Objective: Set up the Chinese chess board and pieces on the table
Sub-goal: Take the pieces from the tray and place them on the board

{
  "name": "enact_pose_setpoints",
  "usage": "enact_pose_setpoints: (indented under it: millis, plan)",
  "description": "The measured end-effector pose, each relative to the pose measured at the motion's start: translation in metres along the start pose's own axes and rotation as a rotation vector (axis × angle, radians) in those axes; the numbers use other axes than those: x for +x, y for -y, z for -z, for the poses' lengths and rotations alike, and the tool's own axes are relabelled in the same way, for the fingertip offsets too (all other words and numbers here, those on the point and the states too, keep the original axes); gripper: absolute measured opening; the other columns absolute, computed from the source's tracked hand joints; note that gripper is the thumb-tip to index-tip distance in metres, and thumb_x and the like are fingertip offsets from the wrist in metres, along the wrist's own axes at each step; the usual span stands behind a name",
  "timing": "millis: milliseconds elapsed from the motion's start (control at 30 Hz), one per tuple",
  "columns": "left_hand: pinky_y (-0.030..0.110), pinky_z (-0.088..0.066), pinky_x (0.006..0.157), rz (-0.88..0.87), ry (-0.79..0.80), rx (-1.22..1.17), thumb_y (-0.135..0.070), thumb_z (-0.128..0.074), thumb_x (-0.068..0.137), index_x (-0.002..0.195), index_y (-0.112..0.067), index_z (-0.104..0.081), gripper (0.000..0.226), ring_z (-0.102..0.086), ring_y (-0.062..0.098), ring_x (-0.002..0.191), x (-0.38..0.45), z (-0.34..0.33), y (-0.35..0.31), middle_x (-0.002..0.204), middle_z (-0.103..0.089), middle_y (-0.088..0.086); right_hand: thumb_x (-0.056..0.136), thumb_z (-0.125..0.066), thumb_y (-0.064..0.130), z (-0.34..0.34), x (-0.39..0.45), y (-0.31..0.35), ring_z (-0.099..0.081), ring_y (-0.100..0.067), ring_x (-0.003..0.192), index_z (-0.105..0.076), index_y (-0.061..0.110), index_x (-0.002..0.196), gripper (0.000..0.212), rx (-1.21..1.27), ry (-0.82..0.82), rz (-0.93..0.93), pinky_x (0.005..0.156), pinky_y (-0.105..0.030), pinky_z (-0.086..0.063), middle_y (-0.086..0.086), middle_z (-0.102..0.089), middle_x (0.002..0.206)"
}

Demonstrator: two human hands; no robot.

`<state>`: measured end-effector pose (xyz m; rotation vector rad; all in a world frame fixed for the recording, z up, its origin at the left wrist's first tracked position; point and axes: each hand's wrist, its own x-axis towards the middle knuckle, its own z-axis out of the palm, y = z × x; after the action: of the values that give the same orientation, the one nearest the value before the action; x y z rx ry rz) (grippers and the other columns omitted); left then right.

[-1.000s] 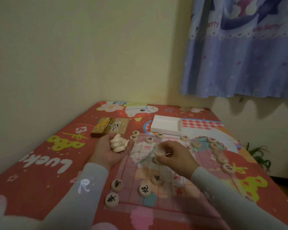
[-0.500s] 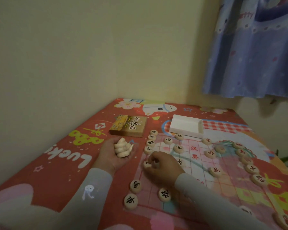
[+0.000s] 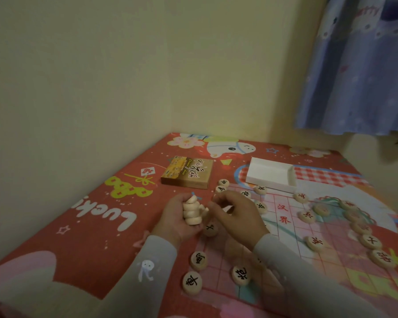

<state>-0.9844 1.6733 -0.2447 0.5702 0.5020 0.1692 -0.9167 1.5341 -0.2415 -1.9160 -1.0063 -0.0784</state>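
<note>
Beside the board's (image 3: 285, 228) left edge, the left hand (image 3: 179, 219) grips a stack of pieces (image 3: 191, 211); the right hand's (image 3: 233, 214) curled fingers pinch at its top. Best lift one piece cleanly, keeping the stack steady.

Dim, warm-tinted, slightly soft picture; edges perhaps warped.

Blue curtain (image 3: 359, 65) hangs right; cream wall (image 3: 124, 65) behind.
</note>
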Motion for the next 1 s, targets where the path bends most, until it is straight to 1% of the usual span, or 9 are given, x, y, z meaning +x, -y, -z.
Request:
enact_pose_setpoints:
  millis: [67, 233, 400, 533, 600, 700, 833, 933, 1000]
  plan:
    - [0.018, -0.046, 0.043, 0.004, -0.078, 0.073, -0.023, -0.042, 0.093, 0.058, -0.015, -0.039, 0.036, -0.040, 0.013, 0.032, 0.005, -0.006, 0.008, 0.039, -0.034, -0.002, 0.083, -0.066, 0.040, 0.003, 0.002, 0.011, -0.058, -0.002, 0.083, -0.066, 0.027, 0.083, 0.013, -0.010, 0.013, 0.011, 0.071, -0.022, -0.047, 0.010, -0.065, 0.084]
    - [0.032, -0.043, 0.068, 0.017, -0.125, 0.187, -0.031, -0.049, 0.087, 0.058, -0.010, -0.064, 0.038, -0.057, 0.023, 0.066, 0.007, -0.016, 0.021, 0.064, -0.061, 0.008, 0.076, -0.070, 0.047, -0.002, 0.003, 0.017, -0.061, -0.007, 0.081, -0.065, 0.025, 0.087, 0.025, -0.095, 0.115, -0.075, 0.074, -0.031, -0.052, 0.007, -0.067, 0.085]
    - [0.029, -0.052, 0.050, 0.047, -0.076, 0.150, -0.029, -0.048, 0.089, 0.073, -0.008, -0.062, 0.029, -0.061, 0.022, 0.048, 0.000, -0.019, 0.021, 0.059, -0.061, 0.009, 0.074, -0.077, 0.034, 0.002, -0.001, 0.014, -0.060, 0.002, 0.084, -0.067, 0.031, 0.090, 0.019, 0.083, 0.029, -0.101, 0.069, -0.012, -0.046, 0.013, -0.067, 0.089]
    - [0.032, -0.051, 0.058, 0.046, -0.053, 0.068, -0.027, -0.047, 0.090, 0.085, -0.006, -0.060, 0.025, -0.058, 0.023, 0.057, -0.001, -0.013, 0.014, 0.069, -0.060, 0.010, 0.076, -0.076, 0.024, 0.008, -0.003, 0.010, -0.057, 0.004, 0.092, -0.064, 0.031, 0.096, 0.024, 0.116, -0.027, -0.051, 0.072, -0.004, -0.039, 0.015, -0.066, 0.097]
    - [0.031, -0.054, 0.058, 0.043, -0.034, -0.014, -0.023, -0.049, 0.088, 0.072, -0.007, -0.054, 0.023, -0.049, 0.017, 0.050, 0.001, -0.006, 0.008, 0.061, -0.047, 0.005, 0.077, -0.076, 0.023, 0.012, -0.006, 0.005, -0.057, 0.004, 0.093, -0.063, 0.033, 0.097, 0.026, 0.112, -0.041, -0.031, 0.074, -0.004, -0.040, 0.016, -0.065, 0.098]
    - [0.037, -0.057, 0.065, 0.024, -0.015, -0.081, -0.021, -0.042, 0.093, 0.049, -0.008, -0.043, 0.046, -0.036, 0.012, 0.027, -0.001, 0.002, -0.001, 0.041, -0.030, 0.001, 0.077, -0.077, 0.028, 0.018, -0.009, -0.005, -0.056, 0.005, 0.093, -0.061, 0.035, 0.096, 0.025, 0.085, -0.061, -0.033, 0.074, -0.007, -0.041, 0.020, -0.063, 0.100]
    - [0.038, -0.052, 0.083, -0.014, 0.014, -0.123, -0.021, -0.036, 0.096, 0.058, -0.015, -0.028, 0.039, -0.029, 0.011, 0.024, -0.008, 0.007, -0.012, 0.036, -0.025, 0.000, 0.080, -0.074, 0.029, 0.025, -0.010, -0.018, -0.057, 0.003, 0.093, -0.062, 0.032, 0.093, 0.017, 0.073, -0.090, -0.069, 0.074, -0.013, -0.042, 0.019, -0.063, 0.098]
    - [0.036, -0.050, 0.082, -0.017, 0.033, -0.122, -0.019, -0.034, 0.095, 0.054, -0.018, -0.027, 0.042, -0.023, 0.010, 0.026, -0.004, 0.010, -0.013, 0.036, -0.021, -0.002, 0.082, -0.072, 0.031, 0.031, -0.011, -0.025, -0.057, 0.003, 0.091, -0.064, 0.030, 0.091, 0.013, 0.039, -0.097, -0.070, 0.073, -0.015, -0.043, 0.019, -0.064, 0.095]
    - [0.038, -0.053, 0.076, -0.020, 0.027, -0.118, -0.017, -0.038, 0.093, 0.052, -0.015, -0.031, 0.042, -0.036, 0.012, 0.031, 0.002, 0.009, -0.012, 0.039, -0.028, 0.000, 0.083, -0.072, 0.032, 0.038, -0.014, -0.030, -0.056, 0.003, 0.089, -0.064, 0.030, 0.090, 0.011, 0.018, -0.100, -0.090, 0.073, -0.020, -0.047, 0.019, -0.063, 0.094]
